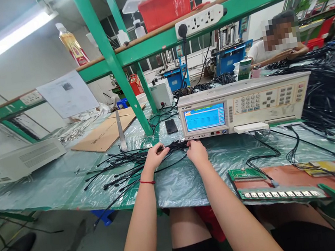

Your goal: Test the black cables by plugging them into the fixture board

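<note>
Black cables [128, 158] with small connectors lie in a loose bundle on the plastic-covered table, left of the tester. My left hand [156, 155] is closed around part of the bundle, with dark cable ends showing between thumb and fingers. At the bundle's right end, my right hand [196, 150] pinches black cables, its fingertips partly hidden behind the hand. The tester [245, 104] with a lit blue screen stands just beyond my right hand. A black phone [171, 126] lies behind the cables.
A circuit board fixture [283, 195] with wires up to the tester lies at the right front. A green post [127, 85] rises behind the cables. Cardboard [106, 132] and a metal ruler [121, 132] lie at the left. A person [280, 39] sits beyond a large cable pile [333, 89].
</note>
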`<control>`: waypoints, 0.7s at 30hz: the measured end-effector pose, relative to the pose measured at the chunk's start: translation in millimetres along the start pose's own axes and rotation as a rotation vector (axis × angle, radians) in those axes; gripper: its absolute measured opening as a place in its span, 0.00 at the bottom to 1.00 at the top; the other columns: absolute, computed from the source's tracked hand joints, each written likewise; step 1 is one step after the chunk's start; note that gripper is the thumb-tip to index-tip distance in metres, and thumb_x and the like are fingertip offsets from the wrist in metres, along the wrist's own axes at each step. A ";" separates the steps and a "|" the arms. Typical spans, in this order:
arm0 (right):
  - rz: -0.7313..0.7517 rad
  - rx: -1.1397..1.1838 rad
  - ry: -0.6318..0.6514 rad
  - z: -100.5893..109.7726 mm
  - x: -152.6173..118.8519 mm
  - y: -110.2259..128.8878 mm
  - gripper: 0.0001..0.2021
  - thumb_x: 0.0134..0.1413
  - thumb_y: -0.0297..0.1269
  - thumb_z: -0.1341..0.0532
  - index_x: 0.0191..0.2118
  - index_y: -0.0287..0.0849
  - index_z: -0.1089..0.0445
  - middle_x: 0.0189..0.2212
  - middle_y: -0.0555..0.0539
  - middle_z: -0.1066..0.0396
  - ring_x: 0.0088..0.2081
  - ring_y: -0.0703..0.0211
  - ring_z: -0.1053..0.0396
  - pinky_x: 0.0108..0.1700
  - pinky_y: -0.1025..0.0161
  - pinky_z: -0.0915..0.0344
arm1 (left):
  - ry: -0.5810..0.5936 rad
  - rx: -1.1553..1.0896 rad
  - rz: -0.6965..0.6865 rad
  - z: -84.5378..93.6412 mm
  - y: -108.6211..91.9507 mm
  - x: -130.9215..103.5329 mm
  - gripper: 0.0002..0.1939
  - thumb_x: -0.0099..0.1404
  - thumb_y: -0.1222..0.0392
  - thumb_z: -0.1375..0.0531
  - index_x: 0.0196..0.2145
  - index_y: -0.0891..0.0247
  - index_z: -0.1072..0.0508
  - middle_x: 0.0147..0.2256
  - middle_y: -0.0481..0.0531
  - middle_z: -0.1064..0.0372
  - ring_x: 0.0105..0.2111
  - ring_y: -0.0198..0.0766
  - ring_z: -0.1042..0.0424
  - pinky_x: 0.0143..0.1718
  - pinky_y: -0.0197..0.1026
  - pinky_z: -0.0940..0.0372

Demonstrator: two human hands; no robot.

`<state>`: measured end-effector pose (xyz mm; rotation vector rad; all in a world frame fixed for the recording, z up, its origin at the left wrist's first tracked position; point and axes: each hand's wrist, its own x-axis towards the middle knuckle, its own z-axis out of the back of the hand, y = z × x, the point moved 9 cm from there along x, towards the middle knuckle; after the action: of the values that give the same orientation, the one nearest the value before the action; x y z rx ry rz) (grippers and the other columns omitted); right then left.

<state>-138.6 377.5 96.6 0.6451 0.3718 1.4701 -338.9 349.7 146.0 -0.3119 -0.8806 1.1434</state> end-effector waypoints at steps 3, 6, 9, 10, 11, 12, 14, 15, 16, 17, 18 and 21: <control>0.020 0.026 0.013 -6.8 1.7 5.1 0.09 0.65 0.33 0.41 0.46 0.41 0.24 0.44 0.38 0.28 0.43 0.52 0.25 0.44 0.62 0.34 | 0.067 0.006 -0.006 -9.5 -1.2 -1.1 0.12 0.63 0.51 0.38 0.30 0.63 0.31 0.28 0.45 0.34 0.26 0.33 0.38 0.29 0.35 0.44; 0.029 0.034 0.044 -13.7 2.5 7.9 0.11 0.61 0.36 0.35 0.47 0.37 0.25 0.42 0.38 0.26 0.45 0.49 0.26 0.45 0.63 0.34 | 0.112 0.028 -0.017 -16.0 -2.5 -1.1 0.10 0.64 0.54 0.40 0.30 0.64 0.27 0.27 0.46 0.31 0.27 0.34 0.37 0.30 0.35 0.43; 0.040 0.035 0.060 -16.1 2.0 10.5 0.09 0.64 0.30 0.40 0.45 0.39 0.23 0.41 0.39 0.24 0.45 0.50 0.25 0.46 0.63 0.34 | 0.119 0.047 -0.028 -17.4 -4.2 -0.1 0.12 0.66 0.53 0.41 0.32 0.65 0.25 0.27 0.47 0.29 0.27 0.35 0.36 0.30 0.36 0.43; 0.042 0.035 0.064 -16.3 1.6 11.4 0.10 0.65 0.30 0.42 0.44 0.39 0.23 0.41 0.39 0.24 0.45 0.50 0.25 0.47 0.63 0.34 | 0.117 0.050 -0.032 -17.4 -4.9 0.2 0.13 0.66 0.53 0.41 0.33 0.65 0.24 0.28 0.47 0.28 0.28 0.35 0.35 0.31 0.36 0.43; 0.042 0.036 0.070 -16.8 1.3 12.1 0.10 0.65 0.32 0.41 0.44 0.38 0.23 0.41 0.38 0.24 0.45 0.49 0.25 0.47 0.62 0.34 | 0.116 0.049 -0.036 -17.5 -5.5 0.5 0.13 0.67 0.52 0.41 0.35 0.65 0.23 0.29 0.48 0.27 0.28 0.36 0.35 0.31 0.36 0.43; 0.038 0.037 0.079 -17.6 1.0 12.5 0.09 0.64 0.35 0.39 0.44 0.37 0.23 0.41 0.37 0.24 0.45 0.47 0.25 0.47 0.61 0.33 | 0.116 0.048 -0.041 -17.8 -6.1 0.7 0.13 0.67 0.52 0.41 0.36 0.65 0.22 0.30 0.48 0.26 0.29 0.36 0.34 0.31 0.36 0.42; 0.026 0.040 0.101 -20.1 0.6 12.4 0.11 0.60 0.37 0.34 0.45 0.36 0.23 0.42 0.35 0.24 0.45 0.44 0.25 0.46 0.60 0.32 | 0.123 0.041 -0.051 -19.2 -6.8 0.9 0.13 0.67 0.52 0.41 0.36 0.65 0.22 0.31 0.49 0.25 0.29 0.37 0.33 0.31 0.37 0.42; 0.018 0.042 0.108 -21.2 0.5 12.0 0.11 0.59 0.36 0.34 0.45 0.35 0.23 0.42 0.34 0.24 0.45 0.43 0.25 0.45 0.59 0.32 | 0.125 0.035 -0.056 -19.9 -6.6 0.8 0.13 0.67 0.52 0.40 0.36 0.64 0.21 0.31 0.49 0.25 0.30 0.37 0.32 0.31 0.37 0.41; 0.010 0.045 0.112 -21.9 0.3 11.6 0.10 0.59 0.34 0.34 0.44 0.35 0.23 0.42 0.33 0.24 0.45 0.42 0.25 0.45 0.57 0.32 | 0.126 0.026 -0.059 -20.5 -6.3 0.8 0.13 0.66 0.53 0.40 0.35 0.64 0.21 0.31 0.50 0.25 0.30 0.38 0.31 0.32 0.37 0.41; 0.004 0.052 0.111 -22.3 0.1 11.3 0.09 0.59 0.31 0.36 0.44 0.35 0.23 0.42 0.32 0.24 0.45 0.41 0.25 0.45 0.56 0.32 | 0.123 0.015 -0.062 -20.8 -5.8 0.8 0.12 0.66 0.53 0.40 0.36 0.64 0.21 0.33 0.51 0.24 0.31 0.39 0.30 0.33 0.38 0.40; 0.001 0.064 0.107 -22.1 -0.2 11.4 0.09 0.59 0.30 0.37 0.43 0.34 0.23 0.41 0.31 0.25 0.45 0.41 0.25 0.45 0.56 0.32 | 0.119 0.001 -0.065 -20.8 -5.4 1.0 0.12 0.66 0.53 0.39 0.37 0.64 0.21 0.34 0.52 0.23 0.32 0.40 0.29 0.34 0.38 0.38; 0.006 0.147 0.084 -19.1 -1.2 14.2 0.08 0.59 0.29 0.39 0.41 0.34 0.22 0.41 0.30 0.25 0.45 0.40 0.25 0.47 0.54 0.33 | 0.103 -0.043 -0.088 -21.2 -6.7 2.0 0.12 0.67 0.54 0.40 0.39 0.64 0.21 0.38 0.55 0.23 0.37 0.43 0.27 0.38 0.41 0.35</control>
<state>-161.5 379.3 90.1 0.7028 0.5471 1.4884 -318.5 353.0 137.5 -0.3606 -0.8210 1.0195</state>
